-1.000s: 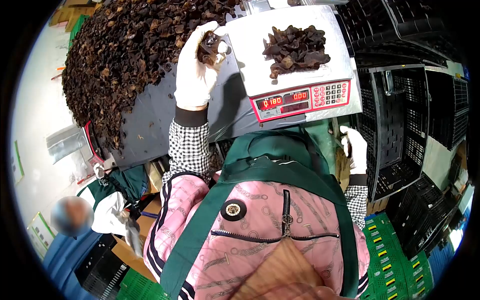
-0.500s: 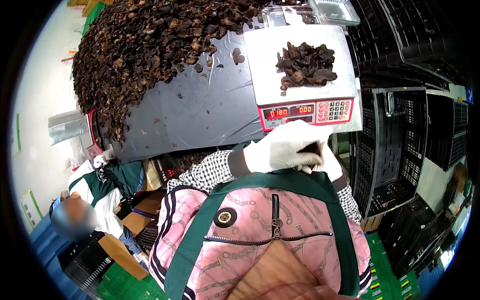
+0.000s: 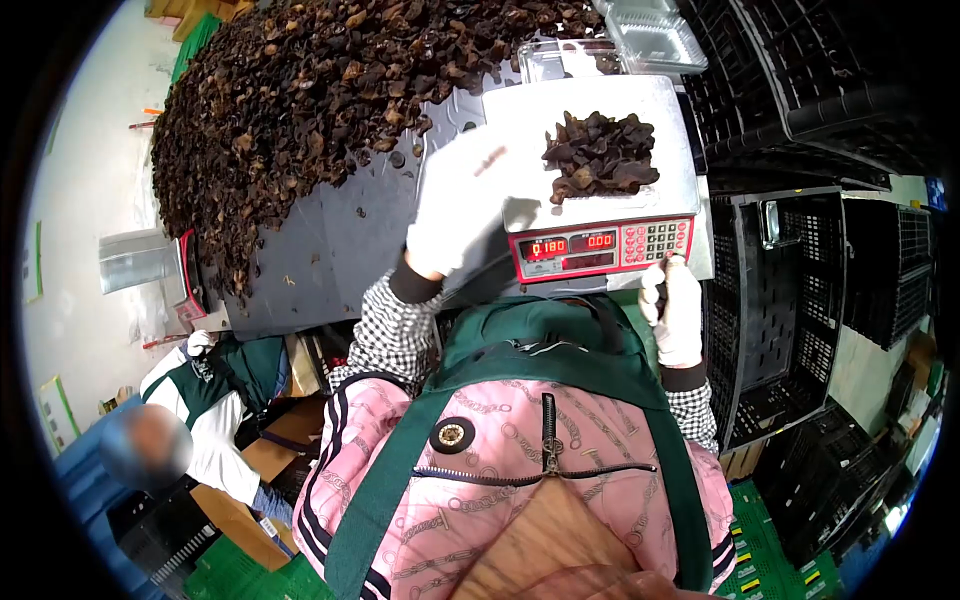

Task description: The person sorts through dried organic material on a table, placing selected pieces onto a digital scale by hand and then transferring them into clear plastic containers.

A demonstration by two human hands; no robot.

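A small heap of dark, curled dried pieces lies on the white pan of the scale, whose red display reads 0.180 and 0.00. Beside the pan's left edge is my left hand, white-gloved and smeared by motion; a brownish spot shows near its fingers, but their pose is unclear. My right hand, also gloved, is at the scale's lower right corner near the keypad, its fingers curled round something dark, apparently a dried piece. A large pile of the same pieces covers the table's far left part.
Clear plastic boxes stand behind the scale. Black crates are stacked on the right, green ones at the lower right. At the lower left another person is beside cardboard boxes and a second scale.
My hands met in front of the scale half a second ago and have parted. The left has moved forward to the pan's left edge, the right to the lower right corner. The display is unchanged.
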